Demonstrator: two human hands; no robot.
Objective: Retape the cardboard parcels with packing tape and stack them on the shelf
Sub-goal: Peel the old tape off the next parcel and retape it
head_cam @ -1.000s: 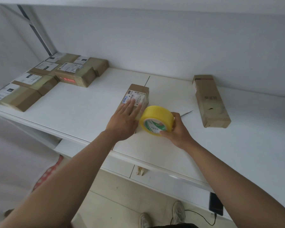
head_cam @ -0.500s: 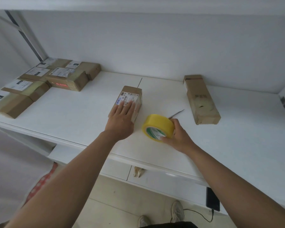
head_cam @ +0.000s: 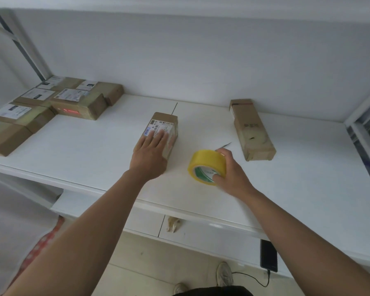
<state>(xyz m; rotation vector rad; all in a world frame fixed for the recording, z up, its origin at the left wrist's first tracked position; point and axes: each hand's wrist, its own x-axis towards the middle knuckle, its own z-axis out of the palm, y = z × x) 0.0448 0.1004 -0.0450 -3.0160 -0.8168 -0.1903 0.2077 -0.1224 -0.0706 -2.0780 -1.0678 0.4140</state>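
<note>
The small cardboard parcel [head_cam: 161, 133] lies flat near the middle of the white shelf [head_cam: 308, 178], its long axis running from the front edge toward the back wall, label up. The left hand [head_cam: 151, 153] rests on its near end, fingers straight. Just right of it, apart from the parcel, the right hand [head_cam: 231, 174] grips a yellow tape roll [head_cam: 207, 166] standing on the shelf, its open core facing the person. A longer parcel [head_cam: 251, 130] lies farther right; more parcels [head_cam: 73, 101] cluster at the back left.

A black phone [head_cam: 268, 255] on charge lies by two shoes [head_cam: 224, 274]
</note>
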